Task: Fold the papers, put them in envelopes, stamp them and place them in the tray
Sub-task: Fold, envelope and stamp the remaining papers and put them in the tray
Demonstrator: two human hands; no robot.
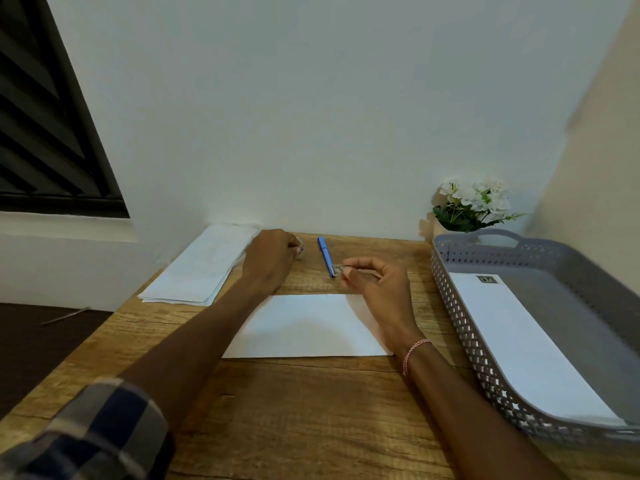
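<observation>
A white envelope [304, 325] lies flat on the wooden desk in front of me. My right hand [377, 289] hovers over its far right corner and pinches a small stamp [341, 269] between thumb and fingertips. My left hand [268, 259] curls over a small roll-like object [300, 247] at the back of the desk; most of that object is hidden. A stack of white papers [201, 268] lies at the back left. The grey perforated tray [457, 306] on the right holds a stamped envelope [519, 341].
A blue pen [325, 254] lies between my hands near the wall. A pot of white flowers [474, 206] stands behind the tray. The wall closes off the desk's far edge, and the desk's left edge drops to a dark floor.
</observation>
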